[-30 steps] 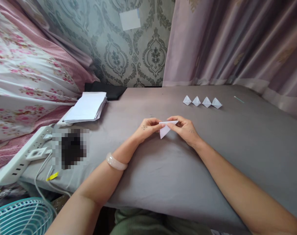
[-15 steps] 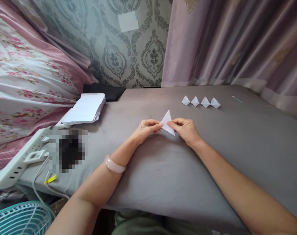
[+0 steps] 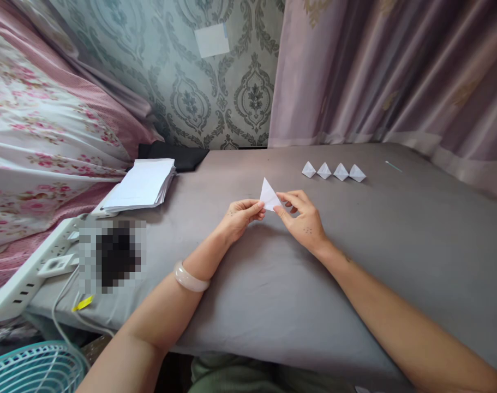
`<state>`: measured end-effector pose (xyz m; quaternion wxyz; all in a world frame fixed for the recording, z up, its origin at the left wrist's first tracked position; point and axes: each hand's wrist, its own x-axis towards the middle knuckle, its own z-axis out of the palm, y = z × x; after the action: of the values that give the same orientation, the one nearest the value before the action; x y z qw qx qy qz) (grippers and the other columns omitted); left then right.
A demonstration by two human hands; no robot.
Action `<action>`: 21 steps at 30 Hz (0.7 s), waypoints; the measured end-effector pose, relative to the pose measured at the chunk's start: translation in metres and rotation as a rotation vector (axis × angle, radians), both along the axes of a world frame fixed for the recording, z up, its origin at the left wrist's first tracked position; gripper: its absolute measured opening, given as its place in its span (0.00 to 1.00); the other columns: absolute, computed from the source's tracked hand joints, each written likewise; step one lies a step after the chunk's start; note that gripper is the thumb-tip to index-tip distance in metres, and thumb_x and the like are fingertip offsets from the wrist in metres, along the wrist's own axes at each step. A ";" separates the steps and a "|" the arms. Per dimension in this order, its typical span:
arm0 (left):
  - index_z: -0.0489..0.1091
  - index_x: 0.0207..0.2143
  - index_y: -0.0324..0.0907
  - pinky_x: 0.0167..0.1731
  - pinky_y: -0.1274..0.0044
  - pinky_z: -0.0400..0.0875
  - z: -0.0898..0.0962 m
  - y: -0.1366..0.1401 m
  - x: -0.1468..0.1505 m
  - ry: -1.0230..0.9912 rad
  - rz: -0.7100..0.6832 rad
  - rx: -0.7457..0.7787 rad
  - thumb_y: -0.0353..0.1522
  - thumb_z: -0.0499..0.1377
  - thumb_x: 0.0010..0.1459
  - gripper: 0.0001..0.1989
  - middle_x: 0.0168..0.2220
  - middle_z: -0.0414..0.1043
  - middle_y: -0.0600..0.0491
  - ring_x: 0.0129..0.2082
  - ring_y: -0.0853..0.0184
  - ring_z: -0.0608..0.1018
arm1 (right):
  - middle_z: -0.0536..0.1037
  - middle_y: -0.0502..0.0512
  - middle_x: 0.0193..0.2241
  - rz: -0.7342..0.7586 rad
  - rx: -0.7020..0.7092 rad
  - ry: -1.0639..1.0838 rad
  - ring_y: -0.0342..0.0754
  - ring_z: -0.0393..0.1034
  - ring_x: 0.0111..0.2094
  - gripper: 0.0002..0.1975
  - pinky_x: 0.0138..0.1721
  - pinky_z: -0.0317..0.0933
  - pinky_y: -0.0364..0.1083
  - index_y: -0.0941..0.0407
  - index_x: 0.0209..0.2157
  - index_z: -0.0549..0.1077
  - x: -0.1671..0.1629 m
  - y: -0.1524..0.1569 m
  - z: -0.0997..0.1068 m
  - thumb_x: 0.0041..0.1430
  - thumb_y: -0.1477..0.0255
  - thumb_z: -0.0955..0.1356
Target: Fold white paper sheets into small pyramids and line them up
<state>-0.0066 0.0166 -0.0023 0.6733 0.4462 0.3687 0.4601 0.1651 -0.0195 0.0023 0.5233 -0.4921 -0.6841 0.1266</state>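
Note:
Over the middle of the table, a white folded paper [image 3: 268,197] is held up with one point upward. My left hand [image 3: 242,215] pinches its lower left corner between thumb and fingers. My right hand [image 3: 303,218] grips the right edge, the thumb low in front and the index finger higher up; its other fingers are loosely curled. Farther back on the right, several small white folded-paper pieces [image 3: 324,171] stand side by side in a row.
A stack of white paper [image 3: 139,183] lies on the grey-covered table [image 3: 395,245], by a black folded item [image 3: 183,155]. At the left edge are a power strip [image 3: 31,273], cables and a blurred dark object. A thin stick [image 3: 393,166] lies far right.
The folded paper has turned and shifted slightly left, its point now tilting left. My right hand has changed its hold, its fingers opening a little along the right edge.

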 end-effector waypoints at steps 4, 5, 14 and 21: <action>0.76 0.31 0.35 0.33 0.77 0.70 -0.003 0.001 0.001 0.026 0.015 0.048 0.37 0.70 0.42 0.16 0.26 0.74 0.51 0.25 0.73 0.74 | 0.72 0.56 0.40 -0.016 0.044 -0.116 0.48 0.68 0.43 0.17 0.44 0.65 0.49 0.52 0.50 0.73 0.000 -0.002 -0.002 0.60 0.70 0.64; 0.76 0.32 0.35 0.35 0.76 0.70 -0.003 0.001 0.001 0.027 0.022 0.051 0.37 0.70 0.42 0.16 0.27 0.75 0.51 0.26 0.73 0.75 | 0.72 0.57 0.41 -0.022 0.062 -0.150 0.49 0.68 0.44 0.17 0.46 0.65 0.49 0.52 0.51 0.72 0.000 -0.003 -0.002 0.61 0.71 0.63; 0.76 0.31 0.35 0.38 0.74 0.71 -0.004 0.001 0.001 0.071 0.096 0.083 0.36 0.68 0.44 0.14 0.28 0.75 0.51 0.27 0.72 0.75 | 0.75 0.58 0.43 -0.035 0.051 -0.241 0.50 0.68 0.44 0.15 0.47 0.63 0.49 0.53 0.48 0.74 -0.013 -0.018 0.007 0.63 0.72 0.60; 0.77 0.31 0.35 0.31 0.78 0.69 -0.001 -0.004 0.005 0.261 0.079 0.271 0.37 0.65 0.49 0.12 0.24 0.73 0.53 0.24 0.72 0.72 | 0.79 0.53 0.29 -0.070 -0.247 0.067 0.44 0.68 0.23 0.11 0.32 0.64 0.46 0.54 0.36 0.76 -0.006 -0.008 0.004 0.57 0.63 0.66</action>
<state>-0.0013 0.0124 -0.0032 0.5350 0.5738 0.4048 0.4698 0.1588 -0.0273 0.0060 0.4854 -0.5717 -0.6279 0.2081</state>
